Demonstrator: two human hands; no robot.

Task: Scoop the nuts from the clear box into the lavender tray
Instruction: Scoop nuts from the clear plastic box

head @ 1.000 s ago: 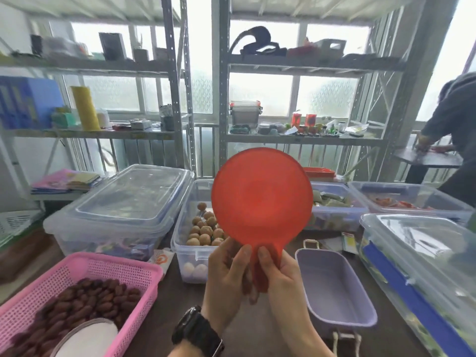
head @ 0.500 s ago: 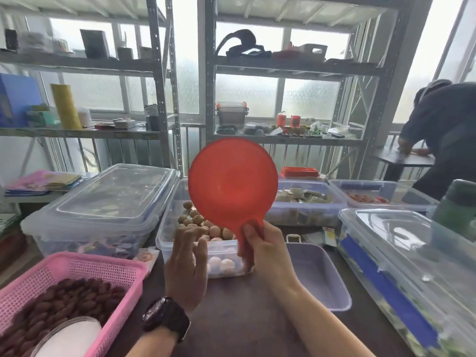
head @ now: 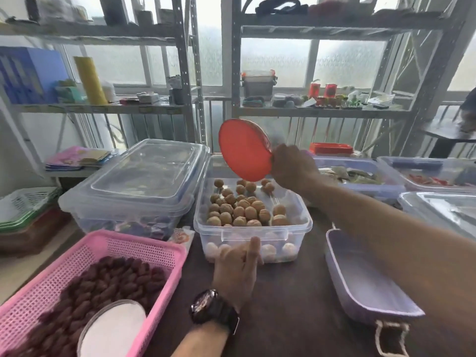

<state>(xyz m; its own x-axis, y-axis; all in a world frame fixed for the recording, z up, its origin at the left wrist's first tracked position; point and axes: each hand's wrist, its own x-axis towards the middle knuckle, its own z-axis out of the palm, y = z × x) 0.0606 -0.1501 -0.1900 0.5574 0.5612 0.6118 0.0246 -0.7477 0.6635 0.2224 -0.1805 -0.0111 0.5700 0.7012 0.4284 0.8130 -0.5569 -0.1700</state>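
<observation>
Pink basket (head: 144, 249) of dark fruit is sitting far left, untouched. Left hand (head: 238, 266) is being held loose, fingers unclenched, gripping nothing, touching the clear box (head: 253, 234) front wall. Nuts (head: 242, 208) are piled inside. Red scoop (head: 243, 150) is being clamped by its handle in the right hand (head: 293, 168), tilted above the box's far end. Lavender tray (head: 360, 287) is lying empty just beside, right. Risk: round nuts being rolled off the shallow scoop mid-transfer; box being shoved if unbraced.
</observation>
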